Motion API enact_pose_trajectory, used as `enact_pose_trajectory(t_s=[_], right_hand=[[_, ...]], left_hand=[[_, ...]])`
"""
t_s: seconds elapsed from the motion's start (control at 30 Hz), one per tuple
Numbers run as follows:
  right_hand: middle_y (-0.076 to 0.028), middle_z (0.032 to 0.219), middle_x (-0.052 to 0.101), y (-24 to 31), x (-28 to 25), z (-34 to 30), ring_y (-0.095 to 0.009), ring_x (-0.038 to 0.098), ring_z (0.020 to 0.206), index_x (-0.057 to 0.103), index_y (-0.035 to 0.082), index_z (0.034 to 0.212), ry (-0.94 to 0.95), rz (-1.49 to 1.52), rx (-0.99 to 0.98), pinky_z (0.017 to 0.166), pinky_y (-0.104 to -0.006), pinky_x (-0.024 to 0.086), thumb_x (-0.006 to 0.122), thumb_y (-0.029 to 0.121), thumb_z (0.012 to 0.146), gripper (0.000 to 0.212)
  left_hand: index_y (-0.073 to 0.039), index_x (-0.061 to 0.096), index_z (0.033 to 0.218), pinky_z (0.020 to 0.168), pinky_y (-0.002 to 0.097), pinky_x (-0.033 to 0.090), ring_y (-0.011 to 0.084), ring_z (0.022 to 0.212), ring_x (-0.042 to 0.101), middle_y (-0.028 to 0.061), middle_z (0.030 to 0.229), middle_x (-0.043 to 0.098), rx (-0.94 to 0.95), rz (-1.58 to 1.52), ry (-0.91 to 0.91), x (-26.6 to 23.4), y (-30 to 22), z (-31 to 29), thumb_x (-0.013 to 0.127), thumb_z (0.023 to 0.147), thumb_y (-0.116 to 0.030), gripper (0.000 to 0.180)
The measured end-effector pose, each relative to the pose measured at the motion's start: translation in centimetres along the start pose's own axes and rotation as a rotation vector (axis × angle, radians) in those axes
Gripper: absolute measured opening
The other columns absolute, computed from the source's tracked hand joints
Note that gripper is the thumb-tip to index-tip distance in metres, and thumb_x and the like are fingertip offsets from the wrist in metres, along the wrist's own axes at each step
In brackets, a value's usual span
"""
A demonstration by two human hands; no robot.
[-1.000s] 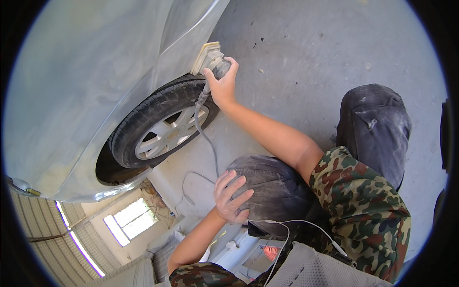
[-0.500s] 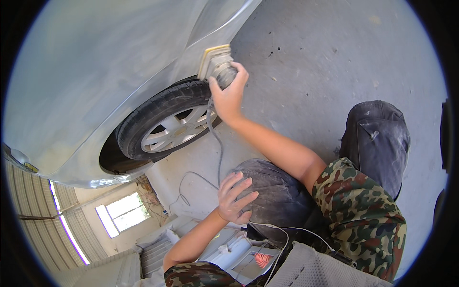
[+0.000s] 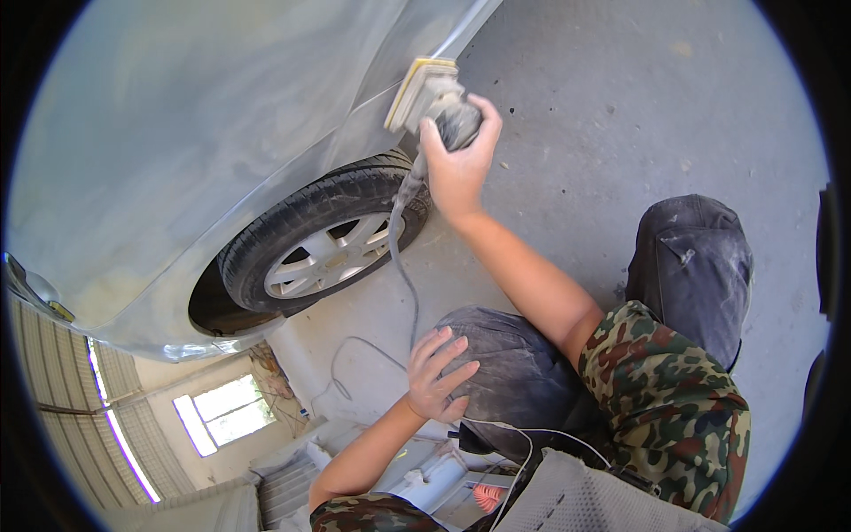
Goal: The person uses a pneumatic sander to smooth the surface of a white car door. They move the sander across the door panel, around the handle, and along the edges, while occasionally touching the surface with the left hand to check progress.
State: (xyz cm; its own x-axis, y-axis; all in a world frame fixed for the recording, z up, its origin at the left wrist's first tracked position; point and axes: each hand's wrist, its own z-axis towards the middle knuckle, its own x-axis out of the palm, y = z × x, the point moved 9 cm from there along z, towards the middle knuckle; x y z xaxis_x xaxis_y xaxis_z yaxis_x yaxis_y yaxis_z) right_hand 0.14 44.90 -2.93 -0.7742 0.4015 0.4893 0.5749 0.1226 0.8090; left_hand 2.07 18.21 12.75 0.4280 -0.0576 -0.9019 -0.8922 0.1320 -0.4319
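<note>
The car body (image 3: pixel 204 133), pale and cloudy, fills ten o'clock; a spotted grey floor (image 3: pixel 603 115) lies at two, a bright window (image 3: pixel 232 412) at eight. At twelve, the right hand (image 3: pixel 463 173) has its fingers closed around the sander (image 3: pixel 443 97). At six, the left hand (image 3: pixel 436 381), fingers spread, rests empty on the knee (image 3: pixel 510 355).

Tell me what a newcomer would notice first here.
Probably the large pale car body across the upper left, with its black-tyred wheel left of centre. Then the flat-padded tool gripped in the right hand, near the top centre, and the left hand spread on a dark-trousered knee below.
</note>
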Motion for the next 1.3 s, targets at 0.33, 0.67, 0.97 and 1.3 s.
enact_pose_trajectory(t_s=[0.33,0.67,0.97,1.3], right_hand=[[-0.02,0.132,0.041,5.4,2.2,2.2,-0.042,0.053,0.122,0.045,0.007,0.132,0.053,-0.124,-0.248,0.102,-0.0474,0.048,0.081,0.008,0.079,0.063],[-0.02,0.134,0.038,4.3,2.0,1.1,-0.042,0.049,0.124,0.042,0.007,0.134,0.085,-0.086,-0.14,0.104,-0.0466,0.045,0.081,0.002,0.081,0.065],[-0.02,0.133,0.04,3.7,1.2,2.3,-0.039,0.046,0.128,0.043,0.005,0.134,0.034,-0.051,-0.062,0.11,-0.0455,0.04,0.079,0.002,0.081,0.064],[-0.02,0.134,0.04,4.6,1.1,2.0,-0.04,0.048,0.127,0.044,0.006,0.134,0.09,-0.066,-0.063,0.108,-0.0462,0.042,0.079,0.005,0.082,0.062]], left_hand=[[-0.014,0.076,0.123,0.103,0.0611,0.047,0.0463,0.131,0.057,0.0202,0.138,0.065,0.012,-0.027,0.019,1.3,-0.7,1.7,0.057,0.093,-0.046,0.048],[-0.014,0.076,0.123,0.103,0.0614,0.046,0.0463,0.131,0.057,0.0204,0.138,0.065,0.021,-0.019,0.028,2.7,-1.4,2.9,0.058,0.092,-0.045,0.047],[-0.013,0.076,0.121,0.103,0.0613,0.047,0.0455,0.13,0.057,0.0203,0.137,0.066,0.024,-0.017,0.03,2.9,-1.2,3.2,0.058,0.093,-0.046,0.047],[-0.014,0.076,0.122,0.106,0.061,0.046,0.046,0.13,0.058,0.0205,0.136,0.066,0.006,-0.008,0.019,2.5,-2.2,2.5,0.057,0.094,-0.046,0.047]])
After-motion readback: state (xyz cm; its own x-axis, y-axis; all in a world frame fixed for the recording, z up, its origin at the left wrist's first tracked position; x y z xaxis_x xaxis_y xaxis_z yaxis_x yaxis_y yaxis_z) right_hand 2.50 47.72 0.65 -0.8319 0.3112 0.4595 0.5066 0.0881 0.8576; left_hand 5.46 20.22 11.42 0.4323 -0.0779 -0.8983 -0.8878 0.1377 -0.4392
